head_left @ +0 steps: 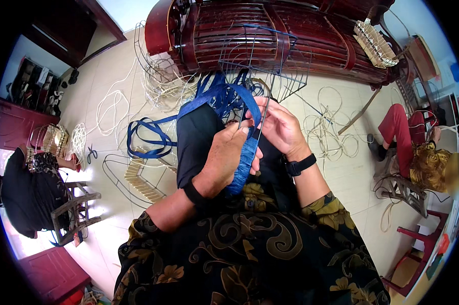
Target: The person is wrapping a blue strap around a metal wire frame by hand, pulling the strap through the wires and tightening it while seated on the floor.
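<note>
Over my lap, a dark wire basket frame (273,72) reaches away from me. Its near side carries tightly wrapped blue strap (245,165). My left hand (223,155) is closed around this wrapped side, thumb uppermost. A loose length of flat blue strap (217,93) arches over my left thigh toward the wire. Half-curled around the other side of the wire, my right hand (283,129) pinches the strap near its fingertips; the lower fingers sit by the wrapped part. Exactly where the fingertips meet the strap is partly hidden.
More blue strap (150,138) lies looped on the floor, left of my legs. A half-woven frame (140,178) and pale cord coils (331,129) lie around me. Ahead stands a dark red wooden bench (209,43) with a woven basket (374,44). People sit at both sides.
</note>
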